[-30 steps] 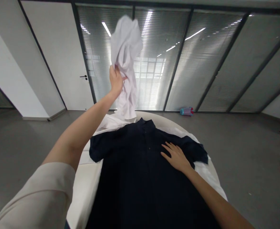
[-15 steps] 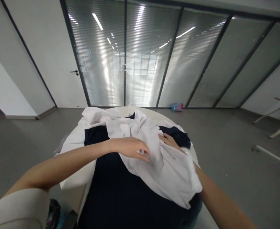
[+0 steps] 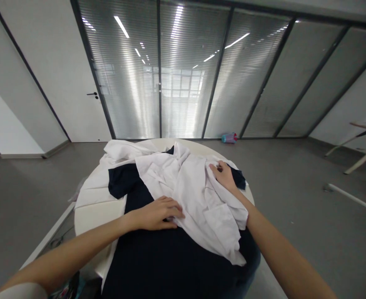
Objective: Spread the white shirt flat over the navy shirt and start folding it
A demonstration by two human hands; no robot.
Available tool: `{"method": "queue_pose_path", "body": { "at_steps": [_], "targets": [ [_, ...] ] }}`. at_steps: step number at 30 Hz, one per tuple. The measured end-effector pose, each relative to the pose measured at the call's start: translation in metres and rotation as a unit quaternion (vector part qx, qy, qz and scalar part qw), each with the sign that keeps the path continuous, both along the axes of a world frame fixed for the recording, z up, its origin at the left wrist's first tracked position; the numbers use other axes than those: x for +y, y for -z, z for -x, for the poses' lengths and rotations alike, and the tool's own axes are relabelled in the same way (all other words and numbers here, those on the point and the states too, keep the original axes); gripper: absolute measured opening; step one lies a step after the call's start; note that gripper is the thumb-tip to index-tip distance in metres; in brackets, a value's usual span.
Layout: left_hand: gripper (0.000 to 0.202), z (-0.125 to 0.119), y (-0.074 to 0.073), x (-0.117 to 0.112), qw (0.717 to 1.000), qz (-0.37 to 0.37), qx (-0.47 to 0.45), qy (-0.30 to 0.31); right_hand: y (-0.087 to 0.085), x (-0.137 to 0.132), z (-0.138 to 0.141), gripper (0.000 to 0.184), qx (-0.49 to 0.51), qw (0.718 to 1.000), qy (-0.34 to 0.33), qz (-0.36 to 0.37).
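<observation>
One white shirt [image 3: 195,195] was laid crumpled across one dark shirt [image 3: 170,257] on the round surface [image 3: 92,211]. The left hand [image 3: 158,214] was pressed flat on the white shirt's near edge, fingers loosely curled. The right hand [image 3: 224,176] was closed on a fold of the white shirt. More white cloth [image 3: 123,148] was bunched at the far rim. One bottle [image 3: 229,138] was seen on the floor [image 3: 295,174] beyond.

The shirt [image 3: 195,195] under both hands is plain white. Beneath it, nearer the person than the left hand [image 3: 158,214], lies a plain dark navy shirt [image 3: 167,261]. The round table [image 3: 92,211] left of that hand is off-white. Far beyond the right hand [image 3: 223,176], a bottle [image 3: 229,138] on the grey floor [image 3: 295,199] is teal with pink.
</observation>
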State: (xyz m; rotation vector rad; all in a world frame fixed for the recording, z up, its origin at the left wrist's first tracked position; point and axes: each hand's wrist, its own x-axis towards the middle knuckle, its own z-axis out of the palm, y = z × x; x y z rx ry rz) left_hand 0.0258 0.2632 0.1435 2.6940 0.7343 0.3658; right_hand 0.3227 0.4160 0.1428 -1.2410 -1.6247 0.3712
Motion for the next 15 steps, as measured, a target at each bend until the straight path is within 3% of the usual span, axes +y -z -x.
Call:
{"method": "queue_pose_path", "body": {
  "at_steps": [2, 8, 12, 15],
  "targets": [
    [0.031, -0.001, 0.008, 0.004, 0.999, 0.006, -0.034, -0.010, 0.006, 0.000, 0.000, 0.034, -0.008, 1.000, -0.001, -0.001],
    [0.029, 0.006, 0.028, 0.025, 0.988, 0.053, -0.136, -0.044, 0.043, 0.003, 0.003, 0.032, -0.082, 0.995, -0.054, 0.017],
    [0.031, 0.010, 0.030, 0.027, 0.983, 0.090, -0.157, -0.033, 0.065, 0.005, 0.005, 0.028, -0.158, 0.984, -0.065, 0.053],
    [0.029, 0.011, 0.027, 0.026, 0.980, 0.098, -0.170, -0.037, 0.071, 0.002, 0.005, 0.025, -0.184, 0.980, -0.053, 0.050]
  ]
}}
